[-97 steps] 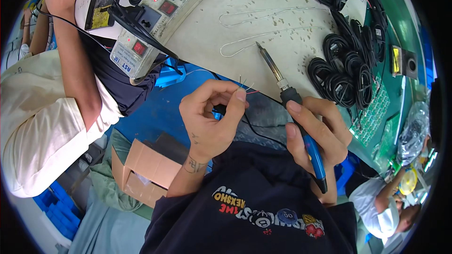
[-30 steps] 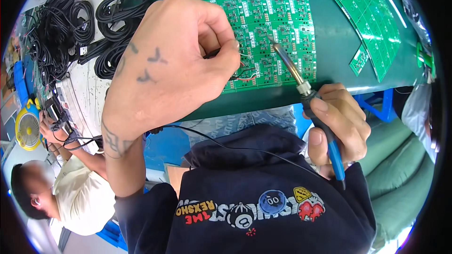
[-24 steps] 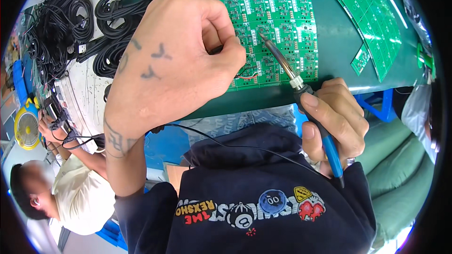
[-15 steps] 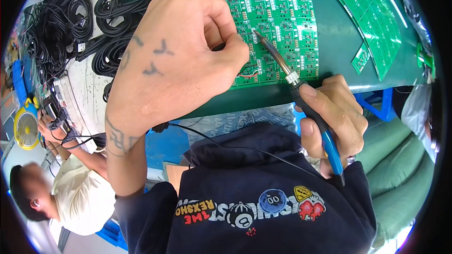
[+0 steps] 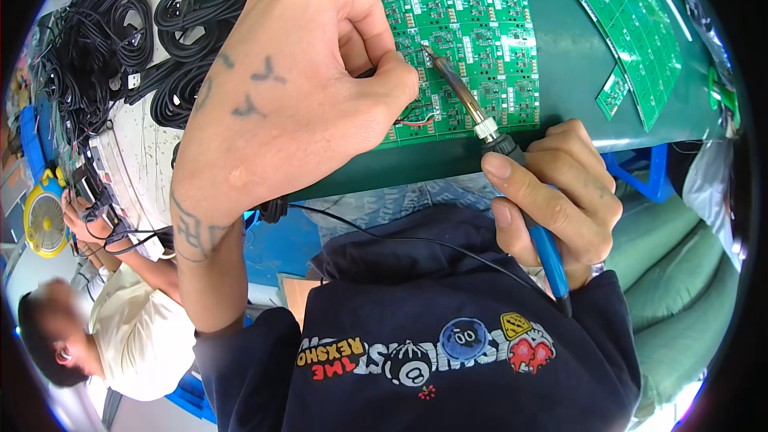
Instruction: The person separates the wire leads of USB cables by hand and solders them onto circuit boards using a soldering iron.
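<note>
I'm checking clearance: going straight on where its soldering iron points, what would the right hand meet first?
Most likely the green circuit-board panel, with the soldering iron in the right hand leading; whether the iron touches it now is hard to tell.

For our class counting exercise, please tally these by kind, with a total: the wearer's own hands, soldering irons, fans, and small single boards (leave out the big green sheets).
Wearer's hands: 2 (left hand, right hand)
Soldering iron: 1
Fan, yellow and blue: 1
Small board, beside the right-hand sheet: 1
Total: 5
</note>
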A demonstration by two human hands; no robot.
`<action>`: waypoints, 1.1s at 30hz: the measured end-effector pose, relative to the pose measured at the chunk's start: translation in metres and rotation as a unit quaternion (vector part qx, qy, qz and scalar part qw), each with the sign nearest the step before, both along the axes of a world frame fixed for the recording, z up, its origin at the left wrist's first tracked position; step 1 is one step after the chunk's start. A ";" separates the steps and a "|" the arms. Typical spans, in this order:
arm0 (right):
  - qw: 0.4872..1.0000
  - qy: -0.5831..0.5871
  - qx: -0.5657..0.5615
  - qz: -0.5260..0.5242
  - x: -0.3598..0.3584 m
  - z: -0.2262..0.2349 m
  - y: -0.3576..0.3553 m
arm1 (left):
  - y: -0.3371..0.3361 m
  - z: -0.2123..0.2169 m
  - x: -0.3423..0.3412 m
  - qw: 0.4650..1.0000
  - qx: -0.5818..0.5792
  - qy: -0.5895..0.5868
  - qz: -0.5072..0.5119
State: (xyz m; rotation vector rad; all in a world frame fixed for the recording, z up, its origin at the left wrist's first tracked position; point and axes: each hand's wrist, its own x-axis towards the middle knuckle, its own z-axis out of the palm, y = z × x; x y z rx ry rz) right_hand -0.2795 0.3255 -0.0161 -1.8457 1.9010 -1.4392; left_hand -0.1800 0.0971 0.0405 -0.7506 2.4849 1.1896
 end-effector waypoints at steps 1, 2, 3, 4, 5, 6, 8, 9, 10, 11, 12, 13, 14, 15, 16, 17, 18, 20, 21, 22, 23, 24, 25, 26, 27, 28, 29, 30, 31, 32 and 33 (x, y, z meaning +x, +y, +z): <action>1.000 0.000 0.000 -0.001 0.000 0.000 0.000 | 0.000 0.000 0.000 1.000 0.001 -0.001 0.000; 1.000 -0.002 -0.001 0.001 0.000 0.000 0.000 | 0.000 0.000 0.000 1.000 0.001 -0.002 0.001; 1.000 -0.005 -0.003 0.002 0.000 -0.001 0.000 | 0.001 0.000 0.000 1.000 0.001 -0.003 0.003; 1.000 -0.007 -0.004 0.004 0.000 -0.001 0.000 | 0.001 0.001 0.000 1.000 0.001 -0.004 0.005; 1.000 -0.007 -0.003 0.006 -0.001 -0.002 0.000 | 0.001 0.001 0.000 1.000 0.001 -0.005 0.006; 1.000 -0.009 -0.006 0.005 -0.001 -0.003 0.000 | 0.001 0.001 0.000 1.000 0.001 -0.005 0.007; 0.996 -0.075 -0.035 -0.026 -0.003 -0.006 0.000 | 0.000 0.001 -0.001 1.000 0.004 -0.006 0.009; 0.992 -0.109 -0.048 -0.040 -0.004 -0.008 0.000 | 0.000 0.001 -0.001 1.000 0.005 -0.008 0.011; 0.986 -0.149 -0.056 -0.048 -0.004 -0.008 0.000 | 0.001 0.001 0.000 1.000 0.006 -0.009 0.011; 0.986 -0.144 -0.061 -0.056 -0.004 -0.008 0.001 | 0.001 0.001 0.000 1.000 0.008 -0.010 0.011; 0.986 -0.147 -0.055 -0.055 -0.005 -0.008 0.002 | 0.001 0.001 0.000 1.000 0.008 -0.012 0.012; 0.986 -0.152 -0.049 -0.055 -0.005 -0.008 0.003 | 0.001 0.001 0.000 1.000 0.009 -0.014 0.012; 0.985 -0.156 -0.042 -0.055 -0.005 -0.008 0.004 | 0.001 0.001 0.001 1.000 0.010 -0.016 0.012; 0.984 -0.169 -0.032 -0.050 -0.005 -0.007 0.004 | 0.001 0.001 0.002 1.000 0.010 -0.017 0.012; 0.985 -0.159 -0.037 -0.056 -0.005 -0.007 0.004 | 0.002 0.000 0.002 1.000 0.010 -0.018 0.012; 0.986 -0.155 -0.036 -0.055 -0.005 -0.007 0.004 | 0.004 0.000 0.004 1.000 0.015 -0.002 0.025; 0.986 -0.151 -0.034 -0.055 -0.006 -0.007 0.004 | 0.006 0.000 0.006 0.999 0.019 0.014 0.039; 0.987 -0.151 -0.028 -0.049 -0.006 -0.007 0.003 | 0.011 -0.001 0.009 0.995 0.045 0.035 0.079; 0.988 -0.143 -0.033 -0.056 -0.006 -0.007 0.003 | 0.012 -0.001 0.010 0.997 0.029 0.046 0.063; 0.988 -0.141 -0.034 -0.056 -0.006 -0.007 0.003 | 0.014 -0.002 0.011 0.995 0.034 0.054 0.078; 0.988 -0.140 -0.035 -0.055 -0.006 -0.007 0.003 | 0.017 -0.003 0.012 0.993 0.039 0.062 0.092; 0.988 -0.139 -0.036 -0.054 -0.006 -0.007 0.003 | 0.018 -0.004 0.013 0.991 0.045 0.071 0.107; 0.988 -0.141 -0.029 -0.047 -0.006 -0.007 0.003 | 0.020 -0.005 0.013 0.988 0.050 0.078 0.123; 0.988 -0.138 -0.036 -0.053 -0.006 -0.007 0.003 | 0.021 -0.006 0.014 0.988 0.050 0.078 0.123; 0.989 -0.135 -0.035 -0.047 -0.007 -0.007 0.003 | 0.022 -0.007 0.015 0.987 0.049 0.082 0.127; 0.990 -0.132 -0.034 -0.042 -0.007 -0.007 0.003 | 0.022 -0.007 0.016 0.986 0.048 0.085 0.132; 0.990 -0.129 -0.032 -0.037 -0.007 -0.007 0.003 | 0.023 -0.008 0.016 0.986 0.046 0.089 0.136; 0.990 -0.136 -0.024 -0.028 -0.008 -0.007 0.004 | 0.024 -0.009 0.016 0.983 0.056 0.101 0.145; 0.991 -0.127 -0.031 -0.032 -0.008 -0.006 0.004 | 0.025 -0.009 0.016 0.985 0.045 0.092 0.140; 0.991 -0.126 -0.027 -0.024 -0.008 -0.006 0.005 | 0.026 -0.009 0.015 0.985 0.035 0.097 0.139; 0.992 -0.126 -0.022 -0.017 -0.009 -0.005 0.006 | 0.027 -0.009 0.014 0.985 0.025 0.102 0.139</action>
